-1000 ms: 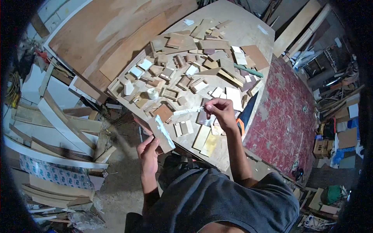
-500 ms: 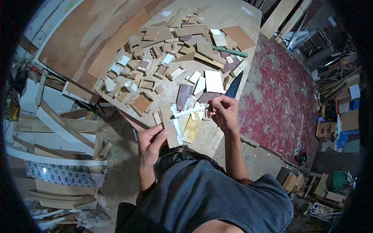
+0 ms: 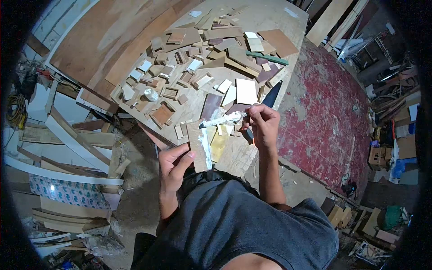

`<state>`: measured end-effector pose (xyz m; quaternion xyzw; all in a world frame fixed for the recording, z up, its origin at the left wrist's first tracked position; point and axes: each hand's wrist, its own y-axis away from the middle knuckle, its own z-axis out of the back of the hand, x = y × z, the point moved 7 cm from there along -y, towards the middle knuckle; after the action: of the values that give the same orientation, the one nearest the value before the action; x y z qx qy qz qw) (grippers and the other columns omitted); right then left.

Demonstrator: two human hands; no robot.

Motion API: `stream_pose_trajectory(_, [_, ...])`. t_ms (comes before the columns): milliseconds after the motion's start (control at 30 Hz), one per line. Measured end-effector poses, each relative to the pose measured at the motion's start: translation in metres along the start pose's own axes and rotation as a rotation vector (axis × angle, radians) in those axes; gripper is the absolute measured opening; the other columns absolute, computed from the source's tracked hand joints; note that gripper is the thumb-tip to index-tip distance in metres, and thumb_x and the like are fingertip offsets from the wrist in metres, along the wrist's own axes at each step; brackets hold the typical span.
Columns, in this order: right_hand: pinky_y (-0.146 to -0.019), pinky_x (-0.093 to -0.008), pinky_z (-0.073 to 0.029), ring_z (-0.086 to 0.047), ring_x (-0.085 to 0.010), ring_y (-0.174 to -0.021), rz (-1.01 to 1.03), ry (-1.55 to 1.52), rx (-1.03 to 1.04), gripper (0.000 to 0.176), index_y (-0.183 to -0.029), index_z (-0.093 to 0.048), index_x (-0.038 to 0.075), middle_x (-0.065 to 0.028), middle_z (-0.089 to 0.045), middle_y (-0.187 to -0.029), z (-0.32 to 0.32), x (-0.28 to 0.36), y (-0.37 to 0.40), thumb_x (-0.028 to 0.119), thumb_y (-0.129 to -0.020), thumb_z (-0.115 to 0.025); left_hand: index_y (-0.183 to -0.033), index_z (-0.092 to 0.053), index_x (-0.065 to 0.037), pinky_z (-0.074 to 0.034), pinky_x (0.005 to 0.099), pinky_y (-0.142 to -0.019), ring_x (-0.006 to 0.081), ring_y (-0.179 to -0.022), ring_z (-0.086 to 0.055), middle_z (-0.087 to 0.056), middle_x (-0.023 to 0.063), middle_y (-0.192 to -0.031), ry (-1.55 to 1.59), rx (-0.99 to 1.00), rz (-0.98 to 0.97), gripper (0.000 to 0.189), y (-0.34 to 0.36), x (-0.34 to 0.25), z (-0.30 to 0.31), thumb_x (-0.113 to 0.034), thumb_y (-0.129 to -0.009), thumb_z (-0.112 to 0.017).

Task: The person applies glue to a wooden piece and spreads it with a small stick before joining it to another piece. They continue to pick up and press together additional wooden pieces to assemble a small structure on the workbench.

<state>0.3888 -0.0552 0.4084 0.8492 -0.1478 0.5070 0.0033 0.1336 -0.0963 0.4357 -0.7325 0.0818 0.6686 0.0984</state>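
Wooden block (image 3: 196, 145), streaked with white glue, is gripped by the left hand (image 3: 173, 164) at the table's (image 3: 240, 157) near edge. The right hand (image 3: 263, 123) pinches a glue-coated stick (image 3: 222, 120), its tip touching the block's top. Wood offcuts (image 3: 246, 91) litter the table beyond.

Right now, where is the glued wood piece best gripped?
Take the wood piece by its bare lower left edge, from the left, where the left hand holds it: white glue lines its right edge, and the stick in the right hand reaches there.
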Motion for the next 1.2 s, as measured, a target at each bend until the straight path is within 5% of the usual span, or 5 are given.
stream_pose_trajectory(767, [-0.051,-0.0278,-0.051,-0.059,-0.0158,-0.061,0.191,0.023,-0.002,0.01,-0.084,-0.065,-0.007,-0.0132,-0.064,-0.079,-0.024,0.008,0.014,0.001,-0.09,-0.064,-0.099,-0.067,0.01,-0.043,0.0202,-0.071,0.005,-0.078,-0.054,-0.066,0.0014,-0.085,0.075,0.043,0.029,0.021,0.007,-0.01,0.022,-0.007,-0.09,-0.058])
stream_pose_trajectory(1200, [-0.052,-0.0279,-0.052,-0.061,-0.0164,-0.059,0.058,0.146,0.209,0.009,-0.083,-0.065,-0.007,-0.0132,-0.064,-0.078,-0.045,-0.021,0.029,0.0,-0.088,-0.066,-0.105,-0.065,0.01,-0.044,0.0197,-0.074,0.0064,-0.081,-0.056,-0.066,0.0042,-0.092,0.348,-0.071,0.102,0.021,0.002,0.009,0.055,-0.002,-0.091,-0.055])
